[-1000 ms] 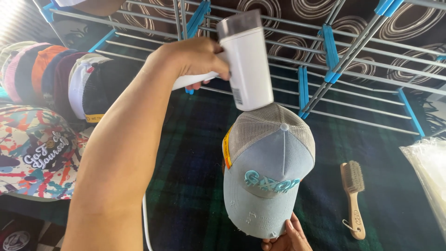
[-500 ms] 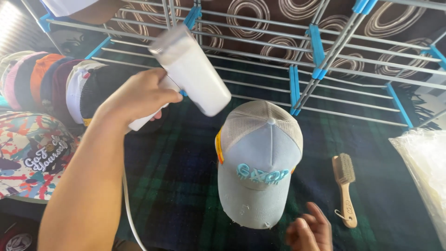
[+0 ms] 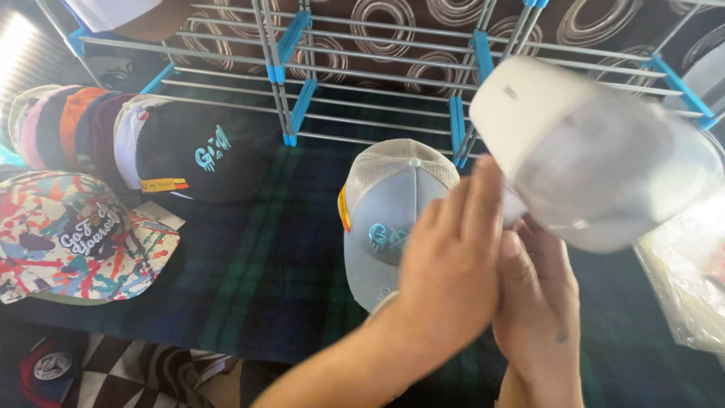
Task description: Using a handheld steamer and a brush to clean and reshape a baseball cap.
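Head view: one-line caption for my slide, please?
Both hands, left hand and right hand, grip a white handheld appliance above a light-blue cap.

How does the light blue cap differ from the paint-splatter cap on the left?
The light blue cap is plain pale blue with a white mesh back; the paint-splatter cap is covered in many colours. The blue one lies beside the hands, partly hidden; the splatter one lies apart at the left. Both rest on the dark plaid cloth.

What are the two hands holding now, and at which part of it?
Both hands, left hand and right hand, close around the narrow lower handle of a white handheld appliance. Its wide head points up to the right and is blurred; the exact grip cannot be told.
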